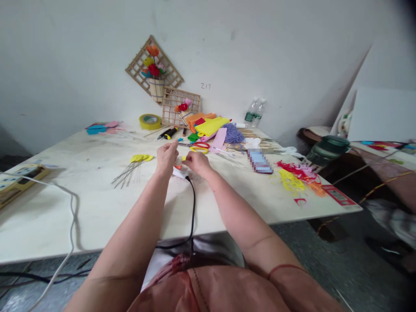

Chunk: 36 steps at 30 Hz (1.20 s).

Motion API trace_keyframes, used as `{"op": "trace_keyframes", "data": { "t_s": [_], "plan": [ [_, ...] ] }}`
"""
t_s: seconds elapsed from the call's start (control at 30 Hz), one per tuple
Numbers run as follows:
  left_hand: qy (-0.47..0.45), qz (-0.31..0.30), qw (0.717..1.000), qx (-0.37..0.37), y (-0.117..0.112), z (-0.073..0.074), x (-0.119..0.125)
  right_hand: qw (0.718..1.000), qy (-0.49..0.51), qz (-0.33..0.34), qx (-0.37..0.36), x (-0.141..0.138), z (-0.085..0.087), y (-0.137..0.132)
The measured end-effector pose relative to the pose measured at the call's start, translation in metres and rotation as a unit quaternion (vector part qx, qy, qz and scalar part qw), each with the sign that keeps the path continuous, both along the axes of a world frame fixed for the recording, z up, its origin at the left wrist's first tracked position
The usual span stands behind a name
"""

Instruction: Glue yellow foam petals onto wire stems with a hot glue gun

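Just by a white corded device, the right hand pinches a yellow piece. The left hand has its fingers closed, on what I cannot tell.

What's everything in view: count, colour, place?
Table: one, white, foreground
Lattices: two, brown, back
Flowers: several, mixed, at lattices
Tape: one, yellow, back left
Handles: two, black, back
Bottles: two, clear, back
Papers: several, mixed, back centre
Yarn bundle: one, purple, beside papers
Sticks: many, tan, right
Scissors: count unclear, multicoloured, centre
Phone: one, dark, right
Scraps: many, mixed, right
Jar: one, green, right
Power strip: one, yellow, left
Cable: one, white, left
Cutouts: several, yellow, left
Corded tool: one, white, centre
Piece: one, yellow, centre
Left hand: one, bare, centre
Right hand: one, bare, centre
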<state>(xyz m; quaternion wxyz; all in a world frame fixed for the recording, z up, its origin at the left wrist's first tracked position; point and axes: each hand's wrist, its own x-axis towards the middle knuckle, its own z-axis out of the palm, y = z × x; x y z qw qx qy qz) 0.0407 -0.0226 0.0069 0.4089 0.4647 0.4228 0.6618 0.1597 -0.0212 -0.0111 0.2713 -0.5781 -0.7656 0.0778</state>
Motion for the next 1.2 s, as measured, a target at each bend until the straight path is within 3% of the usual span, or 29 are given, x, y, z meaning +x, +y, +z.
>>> {"op": "trace_keyframes", "data": {
  "t_s": [0.17,0.27,0.33,0.43,0.6,0.7,0.87,1.2],
  "plan": [
    [0.043,0.003,0.999,-0.003,0.003,-0.005,0.001,0.978,0.206,0.018,-0.018,0.010,0.002,0.020],
    [0.097,-0.015,0.995,-0.004,0.004,-0.008,0.003,0.967,0.252,0.003,-0.032,0.027,0.010,0.034],
    [0.136,-0.025,0.990,-0.013,0.003,-0.009,0.005,0.976,0.214,-0.030,-0.026,0.042,0.016,0.039],
    [0.198,-0.027,0.980,-0.021,0.003,-0.012,0.007,0.992,0.049,-0.120,0.005,0.067,0.020,0.041],
    [0.312,-0.017,0.950,-0.024,0.003,-0.015,0.010,0.961,-0.117,-0.248,-0.036,0.098,0.007,0.042],
    [0.355,-0.011,0.935,-0.018,0.002,-0.015,0.011,0.950,-0.179,-0.248,-0.055,0.107,-0.006,0.044],
    [0.382,-0.013,0.924,-0.020,-0.002,-0.013,0.013,0.944,-0.202,-0.244,-0.092,0.113,-0.019,0.047],
    [0.388,-0.031,0.921,-0.029,-0.003,-0.011,0.015,0.943,-0.212,-0.237,-0.100,0.119,-0.025,0.051]
  ]
}}
